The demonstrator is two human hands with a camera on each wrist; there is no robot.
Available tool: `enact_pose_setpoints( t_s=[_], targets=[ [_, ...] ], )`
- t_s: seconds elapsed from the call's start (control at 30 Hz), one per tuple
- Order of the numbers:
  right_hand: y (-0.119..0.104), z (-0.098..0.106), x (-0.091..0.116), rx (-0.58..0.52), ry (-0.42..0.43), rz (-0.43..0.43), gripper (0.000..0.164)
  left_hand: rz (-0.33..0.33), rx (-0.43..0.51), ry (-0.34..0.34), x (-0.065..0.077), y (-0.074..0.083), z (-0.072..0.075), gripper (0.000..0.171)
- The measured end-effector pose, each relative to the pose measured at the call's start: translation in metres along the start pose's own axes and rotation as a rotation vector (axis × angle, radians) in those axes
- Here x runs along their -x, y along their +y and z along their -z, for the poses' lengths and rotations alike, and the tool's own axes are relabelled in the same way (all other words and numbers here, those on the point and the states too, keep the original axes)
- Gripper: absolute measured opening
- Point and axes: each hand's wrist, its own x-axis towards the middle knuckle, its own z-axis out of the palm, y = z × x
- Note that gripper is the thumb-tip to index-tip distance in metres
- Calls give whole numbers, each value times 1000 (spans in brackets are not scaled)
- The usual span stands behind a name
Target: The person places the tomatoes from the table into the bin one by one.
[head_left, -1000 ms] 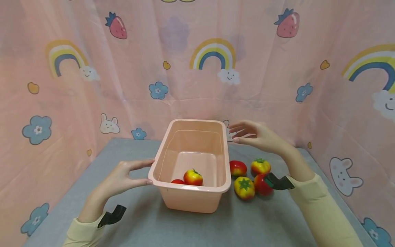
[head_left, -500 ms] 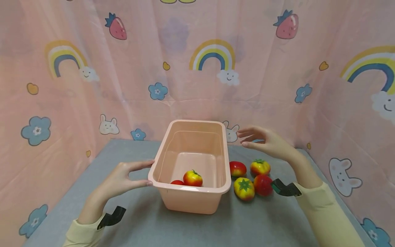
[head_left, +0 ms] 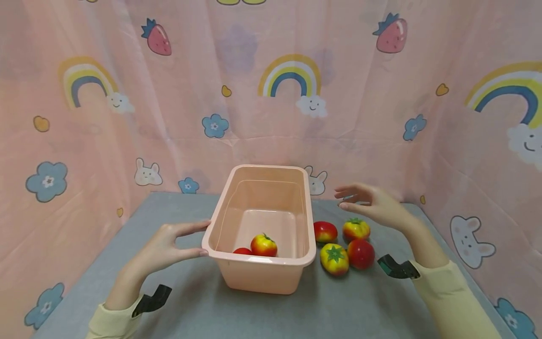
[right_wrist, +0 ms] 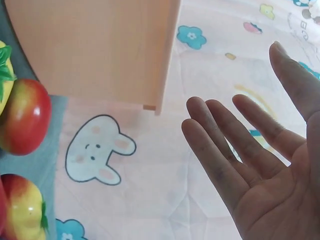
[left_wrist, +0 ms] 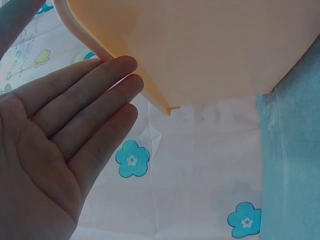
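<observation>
In the head view, a pink plastic basin (head_left: 260,277) stands in the middle of the table. Fingertips of my left hand (head_left: 163,248) meet its left rim, thumb and fingers extended; the left wrist view shows the straight fingers (left_wrist: 95,110) along the rim. Inside the basin lie a red-and-yellow tomato (head_left: 264,245) and a red one (head_left: 243,251), partly hidden by the front wall. My right hand (head_left: 377,205) hovers with nothing in it, right of the basin. Below it sit a yellow-red tomato (head_left: 356,229) and a red tomato (head_left: 361,254).
Against the basin's right side lie another red fruit (head_left: 325,232) and a yellow one with a green leafy top (head_left: 334,259). A grey cloth (head_left: 186,310) covers the table. A pink printed curtain (head_left: 182,108) hangs behind and at both sides.
My right hand has drawn away from the basin's right rim, moving right and down toward the loose tomatoes. The left hand stays at the rim and the basin has not moved.
</observation>
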Motion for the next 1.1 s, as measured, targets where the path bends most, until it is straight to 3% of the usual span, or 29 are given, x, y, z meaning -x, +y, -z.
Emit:
enact_pose_setpoints(
  t_s=[0.33,0.8,1.1],
  targets=[
    [22,-5,11,22,17,-44,45,3,3,2,1,0,0,58],
    [56,-14,30,-59,-5,-98,43,5,-7,1,0,1,0,59],
    [75,-19,42,-53,9,-119,43,0,-14,-2,0,1,0,60]
  ],
)
